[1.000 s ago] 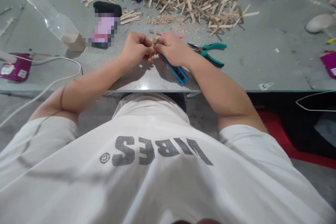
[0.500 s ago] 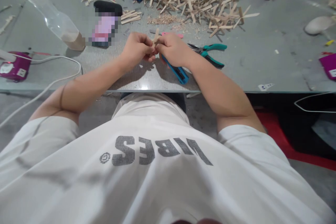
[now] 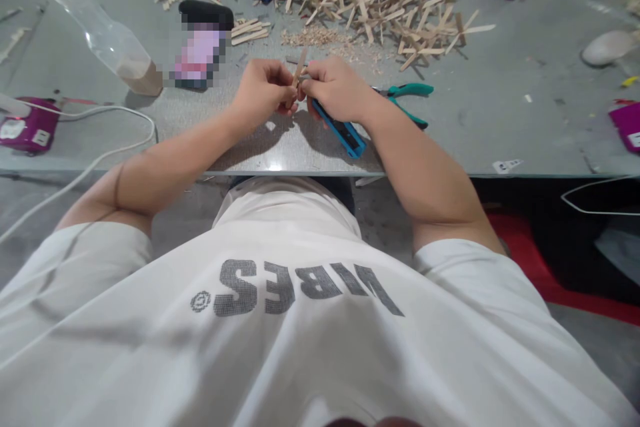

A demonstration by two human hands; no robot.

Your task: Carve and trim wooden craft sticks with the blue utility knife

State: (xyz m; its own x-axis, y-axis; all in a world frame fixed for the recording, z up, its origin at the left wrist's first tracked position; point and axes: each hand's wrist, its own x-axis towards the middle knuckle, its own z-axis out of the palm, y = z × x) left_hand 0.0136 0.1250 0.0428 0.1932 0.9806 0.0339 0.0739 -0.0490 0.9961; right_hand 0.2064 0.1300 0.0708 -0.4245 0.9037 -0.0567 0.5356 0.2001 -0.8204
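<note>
Item: 1 wooden stick point(image 3: 301, 61), upright just above the counter point(image 3: 500, 113), pinched in your left hand point(image 3: 265, 90). Right hand point(image 3: 335, 87) closed on 1 blue knife point(image 3: 345, 133), tip at the stick. Risk: a slip probably sends the blade toward your left hand.

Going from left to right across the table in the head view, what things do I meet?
Clear bottle, phone, left hand, wooden stick, right hand holding a blue cutter, teal pliers, purple packet.
</note>
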